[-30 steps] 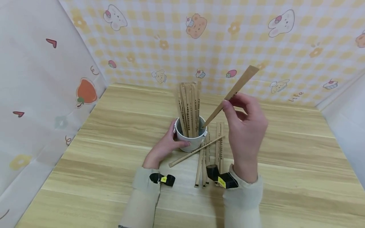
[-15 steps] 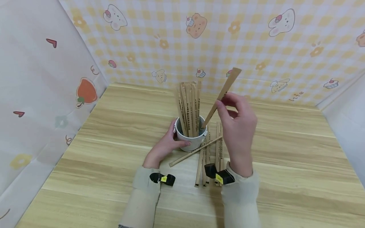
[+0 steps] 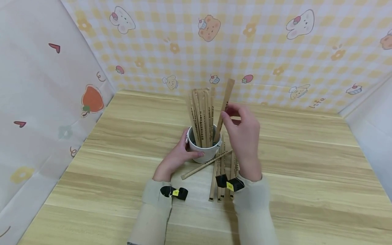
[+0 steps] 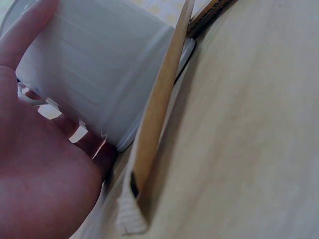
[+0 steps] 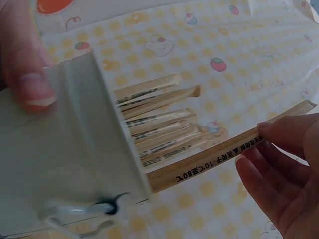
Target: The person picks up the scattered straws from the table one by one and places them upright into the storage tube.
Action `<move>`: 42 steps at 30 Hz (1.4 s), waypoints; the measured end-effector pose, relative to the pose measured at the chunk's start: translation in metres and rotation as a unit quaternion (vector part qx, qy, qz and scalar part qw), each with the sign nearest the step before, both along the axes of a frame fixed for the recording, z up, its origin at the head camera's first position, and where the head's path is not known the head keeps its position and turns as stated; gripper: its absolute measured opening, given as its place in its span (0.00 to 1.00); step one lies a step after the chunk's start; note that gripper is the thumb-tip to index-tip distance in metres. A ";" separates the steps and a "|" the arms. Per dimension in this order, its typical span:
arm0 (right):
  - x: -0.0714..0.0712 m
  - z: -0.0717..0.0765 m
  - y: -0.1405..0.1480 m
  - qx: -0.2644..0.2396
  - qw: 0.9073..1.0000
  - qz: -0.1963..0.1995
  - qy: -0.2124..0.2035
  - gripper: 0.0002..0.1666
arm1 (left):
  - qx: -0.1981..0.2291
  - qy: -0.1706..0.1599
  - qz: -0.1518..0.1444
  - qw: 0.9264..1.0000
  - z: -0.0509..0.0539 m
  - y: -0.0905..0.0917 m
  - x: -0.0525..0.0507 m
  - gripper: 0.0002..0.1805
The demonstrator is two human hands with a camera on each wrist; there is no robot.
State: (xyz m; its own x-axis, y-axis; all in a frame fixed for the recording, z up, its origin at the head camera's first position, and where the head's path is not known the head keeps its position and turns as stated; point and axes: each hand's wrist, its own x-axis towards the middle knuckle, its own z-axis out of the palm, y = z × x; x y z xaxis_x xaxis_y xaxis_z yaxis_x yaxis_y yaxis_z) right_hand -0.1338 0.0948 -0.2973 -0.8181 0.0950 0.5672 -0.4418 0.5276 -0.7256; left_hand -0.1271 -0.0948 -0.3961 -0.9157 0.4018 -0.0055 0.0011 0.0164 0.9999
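Observation:
A small white metal bucket (image 3: 204, 154) stands on the table, with several paper-wrapped straws (image 3: 202, 117) upright in it. My left hand (image 3: 176, 158) grips the bucket from its left side, thumb across the front; the left wrist view shows the palm against the bucket wall (image 4: 94, 64). Between thumb and fingers, my right hand (image 3: 243, 132) pinches one wrapped straw (image 3: 227, 93). That straw's lower end is inside the bucket's right rim, and it leans slightly right. In the right wrist view, printed characters show on the held straw (image 5: 214, 159).
Several more wrapped straws (image 3: 218, 177) lie on the wooden table (image 3: 107, 163) right of and in front of the bucket. One loose straw (image 3: 199, 170) lies slantwise across them, close to the bucket's base. A checked cloth backdrop (image 3: 183, 44) rises behind the table.
My right hand has moved left toward the bucket, bringing the pinched straw more upright and its lower end into the bucket. The left hand and bucket have stayed in place.

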 end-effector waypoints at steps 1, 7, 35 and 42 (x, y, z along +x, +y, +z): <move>-0.002 -0.002 -0.001 0.007 1.000 0.000 -0.005 0.14 | 0.001 0.001 -0.001 1.000 0.000 0.000 0.000 0.51; -0.010 -0.015 -0.002 0.038 0.998 0.004 -0.043 0.14 | 0.002 0.003 -0.002 1.000 0.002 0.000 0.000 0.51; -0.017 -0.035 0.003 0.084 0.983 0.020 -0.163 0.16 | -0.001 0.003 0.003 1.000 -0.013 0.000 -0.004 0.52; -0.013 -0.036 0.012 0.072 0.983 0.010 -0.169 0.15 | 0.000 0.014 0.007 1.000 -0.028 -0.001 -0.011 0.52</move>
